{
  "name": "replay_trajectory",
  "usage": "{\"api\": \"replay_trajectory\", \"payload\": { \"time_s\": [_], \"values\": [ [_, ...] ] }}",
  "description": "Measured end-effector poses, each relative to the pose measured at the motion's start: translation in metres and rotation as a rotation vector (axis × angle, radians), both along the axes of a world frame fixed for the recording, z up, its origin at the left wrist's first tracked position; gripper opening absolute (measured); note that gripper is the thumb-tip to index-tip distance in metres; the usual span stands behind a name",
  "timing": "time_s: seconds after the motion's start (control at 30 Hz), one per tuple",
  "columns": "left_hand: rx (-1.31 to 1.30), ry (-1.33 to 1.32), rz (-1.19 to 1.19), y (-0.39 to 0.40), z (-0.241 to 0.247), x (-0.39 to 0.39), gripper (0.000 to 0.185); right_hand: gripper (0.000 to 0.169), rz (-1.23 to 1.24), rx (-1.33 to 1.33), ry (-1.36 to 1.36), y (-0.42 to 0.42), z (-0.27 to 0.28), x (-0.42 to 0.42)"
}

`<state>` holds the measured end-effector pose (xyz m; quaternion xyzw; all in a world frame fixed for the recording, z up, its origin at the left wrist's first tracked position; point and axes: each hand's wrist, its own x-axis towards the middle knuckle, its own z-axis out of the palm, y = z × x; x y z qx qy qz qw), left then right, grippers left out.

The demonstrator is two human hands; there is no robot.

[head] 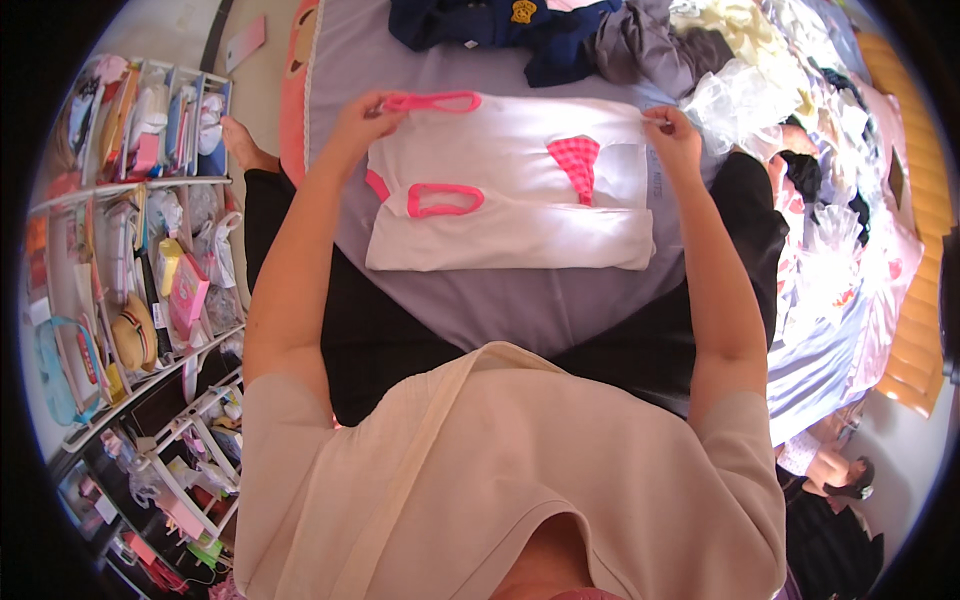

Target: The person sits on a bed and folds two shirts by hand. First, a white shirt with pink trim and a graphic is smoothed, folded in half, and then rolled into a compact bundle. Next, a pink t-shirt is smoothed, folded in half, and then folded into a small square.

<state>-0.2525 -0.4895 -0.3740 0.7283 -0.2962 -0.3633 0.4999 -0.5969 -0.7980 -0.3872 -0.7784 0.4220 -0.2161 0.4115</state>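
Note:
A white sleeveless top (517, 157) with pink trim lies sideways on the lavender bed sheet (465, 300) before me. Its near side is folded inward in a long strip, and a pink-edged armhole (445, 200) shows on that strip. On the right part of the top there is a pink checked patch (577, 165). My left hand (369, 124) pinches the far left edge by the other pink-bound armhole (439, 101). At the far right corner, by the hem, my right hand (673, 135) grips the white fabric between thumb and fingers.
Navy clothing (487, 26) with a badge lies beyond the top, beside a grey garment (637, 45). Heaped clothes and sheer white fabric (739, 105) fill the right side. White shelves (142, 187) of household items stand at left. Another person (825, 465) is at lower right.

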Motion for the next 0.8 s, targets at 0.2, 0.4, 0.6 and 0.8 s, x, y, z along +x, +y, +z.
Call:
{"api": "replay_trajectory", "payload": {
  "time_s": [0.2, 0.4, 0.6, 0.8],
  "values": [
    [0.092, 0.021, -0.171, 0.062, -0.020, -0.031, 0.020, 0.008, 0.154, -0.106, -0.005, 0.038, -0.023, -0.064],
    [0.019, 0.148, -0.006, 0.076, -0.022, -0.052, 0.016, 0.017, -0.096, -0.011, 0.107, 0.053, -0.016, -0.061],
    [0.048, 0.016, -0.056, 0.082, -0.043, -0.052, 0.018, 0.021, 0.177, -0.372, 0.270, 0.075, -0.032, -0.066],
    [0.071, -0.052, 0.009, 0.084, -0.031, -0.057, 0.017, 0.018, 0.187, -0.355, 0.318, 0.076, 0.000, -0.070]
  ]
}}
